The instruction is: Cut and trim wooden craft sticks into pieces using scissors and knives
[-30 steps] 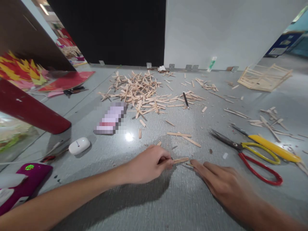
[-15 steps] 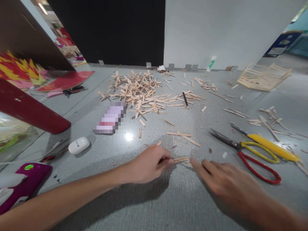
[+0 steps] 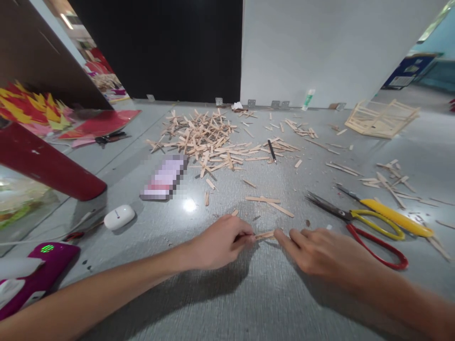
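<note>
My left hand [image 3: 223, 240] pinches one end of a small piece made of thin wooden sticks [image 3: 265, 235], low over the grey table. At its other end is my right hand [image 3: 313, 248], index fingertip pressed on the sticks and the other fingers curled; its thumb is hidden. Just beyond both hands, a few loose wooden sticks [image 3: 263, 199] lie on the table. Right of my right hand rest scissors [image 3: 350, 216] with one yellow and one red handle, their blades pointing away to the left.
A yellow utility knife [image 3: 394, 217] lies beside the scissors. Farther back are a heap of wooden sticks [image 3: 202, 132], a black pen [image 3: 272, 151] and a stick-built frame [image 3: 382, 119]. Leftward are a phone [image 3: 165, 177], a white earbud case [image 3: 120, 217], a red tube [image 3: 53, 163] and a purple device [image 3: 53, 265].
My right hand has moved slightly left, and its index fingertip now overlaps the end of the sticks. My left hand keeps its pinch. The view has shifted slightly.
</note>
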The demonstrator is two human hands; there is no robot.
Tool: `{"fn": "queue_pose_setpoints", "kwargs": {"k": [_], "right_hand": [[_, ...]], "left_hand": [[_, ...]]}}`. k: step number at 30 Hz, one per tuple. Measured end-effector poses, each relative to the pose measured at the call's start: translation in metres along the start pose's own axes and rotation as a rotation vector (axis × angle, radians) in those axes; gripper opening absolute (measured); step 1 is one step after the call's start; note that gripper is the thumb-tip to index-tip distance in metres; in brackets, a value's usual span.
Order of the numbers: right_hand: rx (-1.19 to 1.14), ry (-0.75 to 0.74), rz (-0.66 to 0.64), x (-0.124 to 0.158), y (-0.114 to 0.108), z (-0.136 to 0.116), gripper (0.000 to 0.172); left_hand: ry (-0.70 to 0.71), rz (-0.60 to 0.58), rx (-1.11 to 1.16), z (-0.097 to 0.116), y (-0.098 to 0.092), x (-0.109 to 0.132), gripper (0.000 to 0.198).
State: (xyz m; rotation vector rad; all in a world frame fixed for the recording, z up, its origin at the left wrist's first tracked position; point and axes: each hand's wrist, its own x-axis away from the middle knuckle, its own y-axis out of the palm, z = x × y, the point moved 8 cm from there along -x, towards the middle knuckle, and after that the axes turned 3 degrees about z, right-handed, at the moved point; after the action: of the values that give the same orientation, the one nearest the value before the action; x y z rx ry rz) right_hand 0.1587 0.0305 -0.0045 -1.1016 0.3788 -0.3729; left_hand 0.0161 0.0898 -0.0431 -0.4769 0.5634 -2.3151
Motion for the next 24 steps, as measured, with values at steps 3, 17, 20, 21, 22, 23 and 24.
{"fn": "queue_pose_setpoints", "kwargs": {"k": [3,17,20,21,22,23,24], "right_hand": [[0.037,0.014,0.003,-0.003,-0.001,-0.001,0.042],[-0.129,0.129,-0.037,0.0,0.012,-0.004,0.056],[-0.181,0.142,0.037,0.009,0.011,-0.003,0.078],[-0.168,0.142,0.059,0.011,0.009,-0.003,0.079],[-0.151,0.144,0.066,0.013,0.008,-0.003,0.075],[-0.137,0.142,0.07,0.014,0.007,-0.003,0.07],[-0.123,0.14,0.072,0.016,0.006,-0.003,0.066]], "left_hand": [[0.015,-0.008,0.005,0.001,0.0,0.0,0.038],[0.011,-0.015,0.011,-0.004,0.002,-0.003,0.038],[-0.003,-0.014,0.019,-0.005,0.003,-0.003,0.037],[-0.007,-0.014,0.02,-0.005,0.003,-0.003,0.036],[-0.011,-0.014,0.02,-0.005,0.003,-0.003,0.035],[-0.015,-0.013,0.019,-0.006,0.003,-0.003,0.035],[-0.018,-0.013,0.016,-0.006,0.003,-0.004,0.035]]}}
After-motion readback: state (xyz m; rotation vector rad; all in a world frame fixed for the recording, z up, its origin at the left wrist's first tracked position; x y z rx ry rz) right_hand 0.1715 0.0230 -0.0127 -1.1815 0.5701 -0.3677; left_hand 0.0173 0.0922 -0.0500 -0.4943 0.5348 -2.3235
